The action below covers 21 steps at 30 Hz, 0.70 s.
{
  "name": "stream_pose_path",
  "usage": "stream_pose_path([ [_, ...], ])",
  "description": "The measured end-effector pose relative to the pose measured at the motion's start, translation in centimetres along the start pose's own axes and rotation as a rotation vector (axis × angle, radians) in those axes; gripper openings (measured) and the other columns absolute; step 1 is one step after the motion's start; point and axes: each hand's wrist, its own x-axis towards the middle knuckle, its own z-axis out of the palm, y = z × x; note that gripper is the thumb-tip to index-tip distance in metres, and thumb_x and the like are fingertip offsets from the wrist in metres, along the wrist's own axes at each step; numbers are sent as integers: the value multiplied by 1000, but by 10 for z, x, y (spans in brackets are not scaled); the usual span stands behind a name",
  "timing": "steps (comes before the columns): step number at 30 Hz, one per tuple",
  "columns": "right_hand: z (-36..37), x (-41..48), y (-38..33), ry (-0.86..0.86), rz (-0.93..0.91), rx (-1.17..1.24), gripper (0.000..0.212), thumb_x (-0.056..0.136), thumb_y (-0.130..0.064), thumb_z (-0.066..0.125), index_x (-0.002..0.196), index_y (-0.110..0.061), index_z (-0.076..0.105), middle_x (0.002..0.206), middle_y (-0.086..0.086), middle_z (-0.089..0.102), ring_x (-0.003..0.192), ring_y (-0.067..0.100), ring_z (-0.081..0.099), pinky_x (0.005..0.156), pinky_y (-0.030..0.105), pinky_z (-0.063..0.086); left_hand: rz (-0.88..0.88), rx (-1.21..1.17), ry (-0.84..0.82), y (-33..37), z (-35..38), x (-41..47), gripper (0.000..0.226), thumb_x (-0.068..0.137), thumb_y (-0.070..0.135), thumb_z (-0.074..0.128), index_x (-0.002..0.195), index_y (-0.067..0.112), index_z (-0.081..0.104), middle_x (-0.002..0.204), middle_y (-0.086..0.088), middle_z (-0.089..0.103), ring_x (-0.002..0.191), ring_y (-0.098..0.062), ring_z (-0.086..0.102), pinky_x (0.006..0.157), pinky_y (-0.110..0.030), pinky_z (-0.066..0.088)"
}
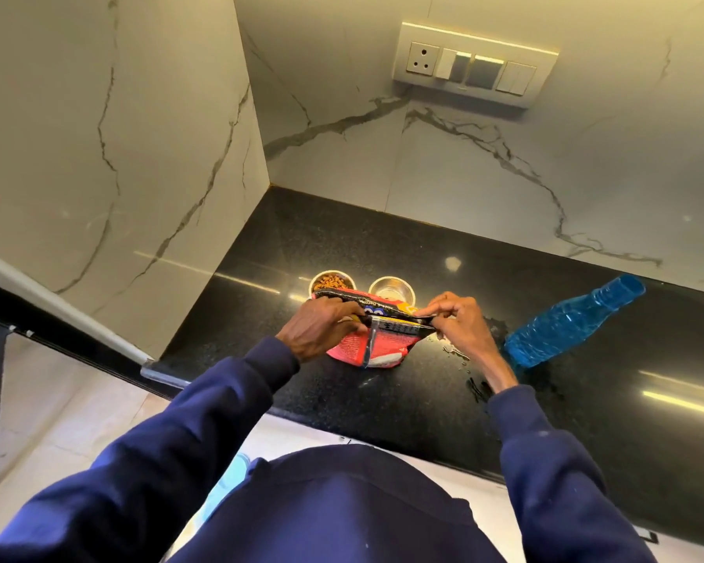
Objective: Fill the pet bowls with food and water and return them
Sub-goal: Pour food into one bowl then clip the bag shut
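- Marble walls meet in a corner at the upper part of the frame, and below them a black countertop [423,253] crosses the middle, with some wet drops near the right hand.
- At the right of the frame a blue water bottle [565,325] stands on the counter, well apart from the bowls.
- At the centre, a red food bag [376,347] stands just in front of the bowls. The left hand [322,327] and the right hand [458,319] each pinch one end of its top edge and pull it flat, so I judge the bag is being closed.
- Behind the bag, the left bowl [331,281] already holds brown kibble; the right bowl [391,288] is shiny metal, and whether it has water I cannot tell.
- Next, probably, the bag must be put aside and the bottle fetched.
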Motion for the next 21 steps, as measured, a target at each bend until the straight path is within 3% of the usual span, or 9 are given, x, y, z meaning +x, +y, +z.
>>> stream_pose_path([
  [2,-9,0,2,-107,14,162,15,88,-8,69,96,-13,80,108,4,69,100,22,62,73,27,50,80,-61,60,-4,-2,-4,38,97,43,47,110,16,69,120,-7,68,112,-23,64,97,-40,53],
  [5,-18,-4,8,-216,-30,123,46,79,-49,74,114,-20,75,124,-8,66,116,10,59,90,32,50,215,77,252,-13,-2,-10,24,95,29,58,95,11,73,111,-9,67,107,-23,64,91,-36,55],
  [8,-11,-9,13,-224,-102,-52,65,69,-58,81,125,-29,67,130,-14,60,121,5,56,96,33,49,227,229,324,-19,4,-9,13,94,20,64,94,10,73,100,-8,69,96,-24,65,84,-43,57],
  [10,-3,-10,18,-144,-112,-79,60,71,-57,82,122,-29,70,127,-11,61,121,11,55,96,35,49,226,241,332,-16,5,-7,19,98,22,60,99,8,72,98,-9,72,93,-25,68,82,-45,57],
  [14,12,-11,22,74,-99,-122,32,82,-35,79,108,-17,78,108,-3,70,106,15,60,88,33,47,256,206,271,-12,0,-9,29,101,32,55,109,8,69,107,-8,73,99,-24,69,88,-42,55],
  [17,21,-15,21,152,-140,-152,22,86,-22,76,105,-11,78,96,-2,71,90,6,57,78,22,40,267,207,203,-23,-2,-13,23,100,32,59,101,13,70,98,-5,71,93,-21,67,88,-38,53],
  [19,22,-17,21,177,-154,-169,18,87,-18,75,104,-12,78,91,-6,68,86,-3,53,74,15,37,238,218,173,-32,-3,-14,24,100,32,58,93,13,70,90,-4,71,85,-21,68,81,-39,56],
  [21,24,-17,19,183,-181,-211,16,87,-15,74,103,-14,78,89,-7,68,83,0,53,72,11,36,174,191,136,-34,-7,-15,35,101,38,48,86,13,69,84,-5,70,77,-22,67,71,-40,58],
])
